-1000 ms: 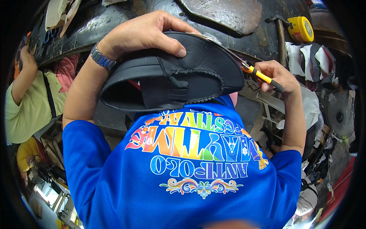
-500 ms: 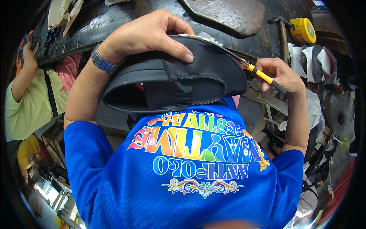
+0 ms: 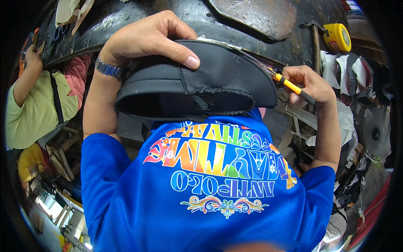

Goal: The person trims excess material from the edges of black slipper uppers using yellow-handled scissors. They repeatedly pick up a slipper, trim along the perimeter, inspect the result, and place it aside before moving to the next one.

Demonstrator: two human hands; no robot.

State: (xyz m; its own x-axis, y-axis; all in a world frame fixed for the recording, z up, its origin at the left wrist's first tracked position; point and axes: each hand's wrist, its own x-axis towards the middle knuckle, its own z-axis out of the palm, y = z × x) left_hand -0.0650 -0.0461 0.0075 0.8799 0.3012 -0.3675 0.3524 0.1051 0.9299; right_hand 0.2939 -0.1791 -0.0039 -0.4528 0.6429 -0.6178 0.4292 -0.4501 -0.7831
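A black leather shoe (image 3: 235, 75) is held up on its side in front of my chest. Its opening faces me, and thick stitching runs around part of the rim. My left hand (image 3: 155, 42) grips it from above, thumb pressed on the black side and fingers hidden behind. Whitish material (image 3: 214, 40) shows along the far edge. My right hand (image 3: 308, 84) closes around a slim tool with a yellow-and-black handle (image 3: 289, 84). The tool's tip lies at the toe end's edge; its exact shape is unclear.
A dark worktable (image 3: 176, 21) with a flat worn slab (image 3: 256, 17) lies beyond the shoe. At right are a yellow tub (image 3: 337, 37), several black-and-white shoe pieces (image 3: 348, 71) and a fan (image 3: 375, 133). Another person (image 3: 37, 105) in light green is at left.
The shoe has tilted slightly and shifted a little right. My left hand has slid a bit leftward. My right hand with the tool stays almost in place.
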